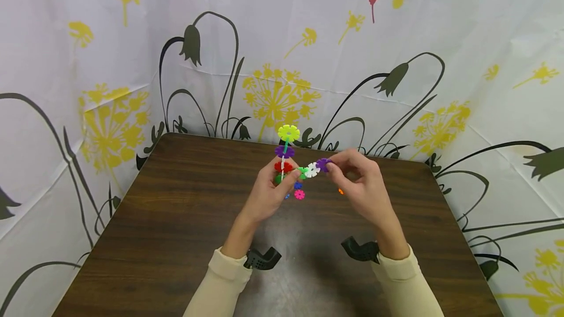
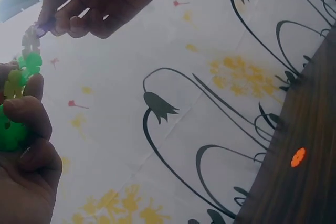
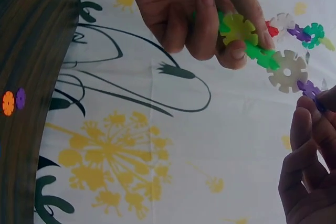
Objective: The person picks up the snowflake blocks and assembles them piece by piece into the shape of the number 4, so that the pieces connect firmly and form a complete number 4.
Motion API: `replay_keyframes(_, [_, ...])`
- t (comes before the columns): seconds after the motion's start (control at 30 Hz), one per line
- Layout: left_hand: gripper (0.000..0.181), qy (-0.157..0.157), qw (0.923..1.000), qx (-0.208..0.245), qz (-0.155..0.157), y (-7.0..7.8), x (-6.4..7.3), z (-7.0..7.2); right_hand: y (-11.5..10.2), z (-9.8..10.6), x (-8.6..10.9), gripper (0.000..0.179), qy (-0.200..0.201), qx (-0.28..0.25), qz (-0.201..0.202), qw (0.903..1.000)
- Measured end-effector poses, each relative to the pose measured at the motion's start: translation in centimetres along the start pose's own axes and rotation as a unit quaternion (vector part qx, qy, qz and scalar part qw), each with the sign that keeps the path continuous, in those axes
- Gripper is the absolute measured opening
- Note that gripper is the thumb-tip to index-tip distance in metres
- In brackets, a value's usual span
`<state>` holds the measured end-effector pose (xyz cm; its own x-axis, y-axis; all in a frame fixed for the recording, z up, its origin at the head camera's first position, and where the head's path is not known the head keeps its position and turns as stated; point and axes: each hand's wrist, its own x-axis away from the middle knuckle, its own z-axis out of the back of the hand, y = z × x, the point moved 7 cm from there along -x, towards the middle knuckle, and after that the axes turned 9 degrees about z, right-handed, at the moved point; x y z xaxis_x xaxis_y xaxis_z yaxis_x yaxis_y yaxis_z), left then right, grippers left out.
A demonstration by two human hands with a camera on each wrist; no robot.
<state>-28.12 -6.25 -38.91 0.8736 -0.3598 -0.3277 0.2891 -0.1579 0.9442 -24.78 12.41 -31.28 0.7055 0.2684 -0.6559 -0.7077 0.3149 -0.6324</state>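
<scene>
Above the table, my left hand [image 1: 268, 192] grips a linked chain of notched plastic snowflake discs. From that hand rises a column with a yellow-green disc [image 1: 288, 133] on top, a purple disc [image 1: 284, 151] below it and a red disc [image 1: 286, 167] lower down. A side branch runs right through a green disc [image 1: 302, 173] and a white disc [image 1: 312, 169]. At its end my right hand [image 1: 361, 187] pinches a second purple disc [image 3: 309, 89] between thumb and fingers; it touches the white one. Left fingers partly cover a yellow disc [image 3: 239, 30] and a large-looking green disc [image 2: 11, 132].
Loose discs lie on the brown wooden table [image 1: 189, 219] beyond and under the hands: a pink disc [image 1: 299, 194], a blue disc [image 1: 298, 186] and an orange disc [image 1: 340, 191]. A flower-printed curtain [image 1: 282, 38] hangs along the table's back and sides.
</scene>
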Motion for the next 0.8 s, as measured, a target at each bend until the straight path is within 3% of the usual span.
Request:
replay_keyframes(0.27, [0.009, -0.012, 0.9997, 0.021, 0.007, 0.0, 0.0, -0.1, 0.7, -0.4, -0.2, 0.007, 0.002, -0.022, -0.011, 0.9997])
replay_keyframes(0.47, [0.010, -0.016, 0.9987, 0.039, 0.029, 0.0, 0.1, -0.5, 0.7, -0.4, -0.2, 0.004, -0.024, -0.029, -0.039, 0.9985])
replay_keyframes(0.63, [0.012, -0.019, 0.9989, 0.039, 0.021, 0.8, 0.4, -0.6, 0.2, -0.6, -0.8, 0.008, -0.054, -0.055, -0.044, 0.9961])
replay_keyframes(0.8, [0.013, -0.019, 0.9994, 0.029, 0.000, 1.3, 0.6, -0.5, 0.0, -0.8, -0.8, 0.003, -0.042, -0.073, -0.053, 0.9950])
